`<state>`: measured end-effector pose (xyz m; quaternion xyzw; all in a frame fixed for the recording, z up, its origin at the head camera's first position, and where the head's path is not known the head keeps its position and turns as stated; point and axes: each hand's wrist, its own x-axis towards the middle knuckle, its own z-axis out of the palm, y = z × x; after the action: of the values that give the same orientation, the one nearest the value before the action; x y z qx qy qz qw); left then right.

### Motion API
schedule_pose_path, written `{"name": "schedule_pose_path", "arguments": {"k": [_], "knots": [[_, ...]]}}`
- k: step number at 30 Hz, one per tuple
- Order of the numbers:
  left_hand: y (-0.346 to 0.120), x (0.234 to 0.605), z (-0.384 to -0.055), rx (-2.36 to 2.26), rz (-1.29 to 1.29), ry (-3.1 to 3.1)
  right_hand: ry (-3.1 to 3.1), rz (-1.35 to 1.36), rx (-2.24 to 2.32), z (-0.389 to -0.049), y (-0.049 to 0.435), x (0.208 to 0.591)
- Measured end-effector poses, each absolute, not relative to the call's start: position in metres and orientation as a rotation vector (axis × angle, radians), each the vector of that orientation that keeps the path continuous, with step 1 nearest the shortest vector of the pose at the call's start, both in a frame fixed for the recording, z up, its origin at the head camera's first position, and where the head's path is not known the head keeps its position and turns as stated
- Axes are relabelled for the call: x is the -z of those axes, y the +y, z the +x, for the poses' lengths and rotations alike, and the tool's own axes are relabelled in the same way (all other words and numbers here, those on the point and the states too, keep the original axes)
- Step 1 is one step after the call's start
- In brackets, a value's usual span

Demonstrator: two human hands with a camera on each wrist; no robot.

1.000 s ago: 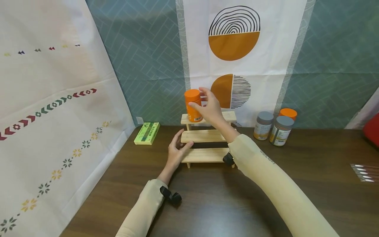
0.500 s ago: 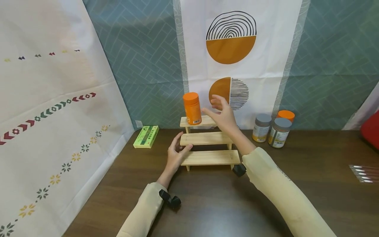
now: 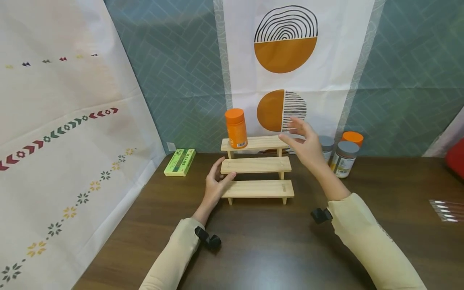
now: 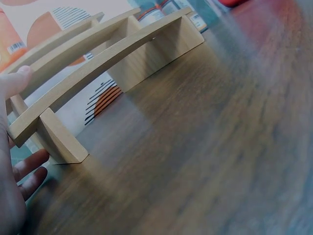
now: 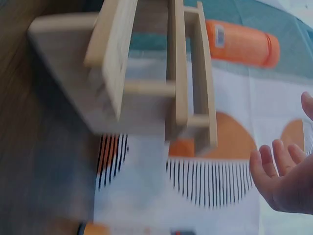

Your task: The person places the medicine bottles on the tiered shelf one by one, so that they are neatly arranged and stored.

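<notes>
A three-tier wooden step shelf stands on the table against the wall cloth. My left hand holds its left end, thumb over the middle tier and the other fingers around the side. On the left of the top tier an orange bottle stands upright, its barcode toward me. My right hand is in the air to the right of the top tier, fingers loosely bent with nothing in them. The right wrist view shows that hand apart from both the shelf and the bottle.
Two grey-lidded jars and an orange-lidded one stand at the back right, partly behind my right hand. A green-yellow box lies at the back left. White-tipped sticks and a red object are far right.
My right hand has let go of the orange bottle and moved right, away from the shelf. The bottle stays on the top tier. My left hand keeps its place on the shelf.
</notes>
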<state>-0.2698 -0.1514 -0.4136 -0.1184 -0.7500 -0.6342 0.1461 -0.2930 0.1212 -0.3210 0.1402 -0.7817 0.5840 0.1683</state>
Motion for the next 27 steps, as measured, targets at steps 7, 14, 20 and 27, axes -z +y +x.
{"name": "schedule_pose_path", "arguments": {"k": [7,14,20,27], "knots": [[-0.150,0.414,-0.271,1.820,-0.340,-2.151,-2.274,0.207,-1.530,-0.282,0.165,0.330],[-0.149,0.413,-0.270,1.828,-0.344,-2.152,-2.293,0.115,-1.400,-0.273,0.199,0.336],[-0.150,0.417,-0.272,1.843,-0.346,-2.152,-2.301,0.013,-1.327,-0.269,0.224,0.342],[-0.150,0.413,-0.268,1.830,-0.346,-2.149,-2.312,-0.124,-1.258,-0.275,0.247,0.353]]}}
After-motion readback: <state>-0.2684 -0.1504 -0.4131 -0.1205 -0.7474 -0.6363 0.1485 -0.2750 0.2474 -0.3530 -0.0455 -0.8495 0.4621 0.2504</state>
